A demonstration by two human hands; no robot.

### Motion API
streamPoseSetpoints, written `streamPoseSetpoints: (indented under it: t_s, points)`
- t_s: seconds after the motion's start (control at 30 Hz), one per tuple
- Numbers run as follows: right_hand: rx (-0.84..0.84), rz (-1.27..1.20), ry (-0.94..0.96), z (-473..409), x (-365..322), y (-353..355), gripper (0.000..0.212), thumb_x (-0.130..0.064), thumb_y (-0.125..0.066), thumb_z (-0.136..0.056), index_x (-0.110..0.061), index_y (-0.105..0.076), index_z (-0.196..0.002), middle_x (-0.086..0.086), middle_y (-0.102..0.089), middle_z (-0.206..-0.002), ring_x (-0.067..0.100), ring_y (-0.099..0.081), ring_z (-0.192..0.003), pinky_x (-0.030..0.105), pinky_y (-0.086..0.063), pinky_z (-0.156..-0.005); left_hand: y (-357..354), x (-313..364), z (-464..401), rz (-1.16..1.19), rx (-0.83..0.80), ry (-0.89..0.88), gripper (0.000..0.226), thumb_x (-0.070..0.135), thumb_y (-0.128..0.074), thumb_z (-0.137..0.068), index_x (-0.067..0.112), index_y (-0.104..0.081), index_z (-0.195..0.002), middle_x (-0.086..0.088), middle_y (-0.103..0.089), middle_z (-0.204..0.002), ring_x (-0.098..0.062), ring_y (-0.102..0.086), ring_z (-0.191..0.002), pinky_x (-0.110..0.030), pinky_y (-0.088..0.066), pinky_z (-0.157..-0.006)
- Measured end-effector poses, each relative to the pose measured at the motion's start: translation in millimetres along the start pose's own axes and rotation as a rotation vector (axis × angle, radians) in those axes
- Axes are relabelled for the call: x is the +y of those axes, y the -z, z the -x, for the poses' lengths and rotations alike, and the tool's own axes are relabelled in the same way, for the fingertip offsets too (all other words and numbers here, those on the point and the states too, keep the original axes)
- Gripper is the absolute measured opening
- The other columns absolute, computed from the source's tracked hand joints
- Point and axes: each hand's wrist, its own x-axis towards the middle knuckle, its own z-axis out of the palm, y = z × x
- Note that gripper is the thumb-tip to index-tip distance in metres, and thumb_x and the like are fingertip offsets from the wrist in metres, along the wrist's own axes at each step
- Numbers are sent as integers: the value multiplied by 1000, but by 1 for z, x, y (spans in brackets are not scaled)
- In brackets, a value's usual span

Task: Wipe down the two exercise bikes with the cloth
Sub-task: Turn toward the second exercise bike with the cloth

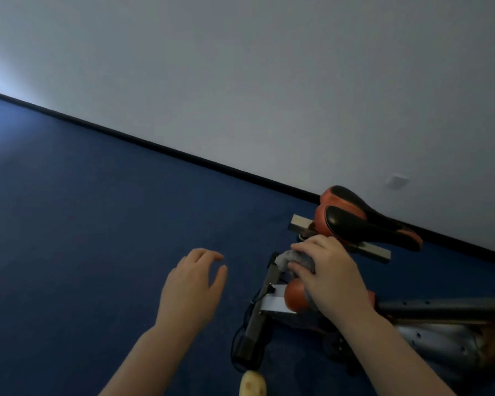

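While right hand [330, 277] clamps cloth [293, 260] on bike frame [269, 284], left hand [193, 287] hovers, fingers apart; saddle [363, 221] behind.

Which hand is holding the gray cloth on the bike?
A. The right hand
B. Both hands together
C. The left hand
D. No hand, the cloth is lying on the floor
A: the right hand is closed around the gray cloth against the bike frame below the seat, while the left hand hovers open and empty over the blue floor.
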Motion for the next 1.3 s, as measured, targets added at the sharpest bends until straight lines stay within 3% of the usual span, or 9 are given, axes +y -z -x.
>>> streamPoseSetpoints:
  t_s: [0.2, 0.4, 0.53, 0.7, 0.9, 1.3]
  points:
    - [-5, -52, 86, -86, -12, -26, 23, -19, -70, -80, -18, -67, -103, -6, -60, -97, 12, -48, -93, 23, -39, -79, 19, -10, -82, -41, 75, -18, 29, 37, -46, -93, 26, -59, -117, 14, -53, -121, -7, -52, -106, -26, -43, -90]
    - [-28, -16, 100, -155, -20, -57, 19, -19, -69, -81, -19, -68, -101, -8, -59, -94, 10, -46, -89, 13, -33, -70, 17, -33, -149, 2, 25, -14, 28, 39, -45, -93, 30, -58, -116, 18, -52, -121, -5, -52, -102, -25, -45, -87]
    - [-14, 3, 30, -211, -24, -84, 20, -24, -69, -82, -23, -66, -101, -12, -57, -96, 6, -46, -93, 22, -44, -71, 19, -61, -219, 18, -2, -33, 28, 38, -45, -94, 28, -58, -117, 16, -53, -121, -5, -52, -104, -25, -44, -89]
    - [50, 7, -96, -289, -39, -119, 22, -25, -68, -83, -22, -66, -104, -13, -56, -97, 4, -43, -92, 16, -39, -71, 39, -93, -326, -7, -75, -180, 29, 37, -46, -93, 27, -59, -117, 15, -53, -121, -6, -52, -106, -29, -45, -92]
    - [157, 9, -240, -367, -56, -137, 17, -22, -68, -82, -21, -67, -99, -12, -57, -95, 4, -43, -90, 21, -44, -71, 66, -118, -448, -57, -142, -274, 26, 34, -49, -93, 26, -62, -114, 12, -55, -121, -11, -55, -105, -31, -45, -90]
    - [337, 140, -543, -438, 32, -104, 22, -23, -67, -83, -21, -66, -105, -10, -57, -100, 8, -47, -97, 22, -44, -73, -25, -18, -578, 8, -390, -634, 26, 37, -47, -93, 30, -60, -114, 17, -54, -120, -5, -53, -106, -27, -44, -89]
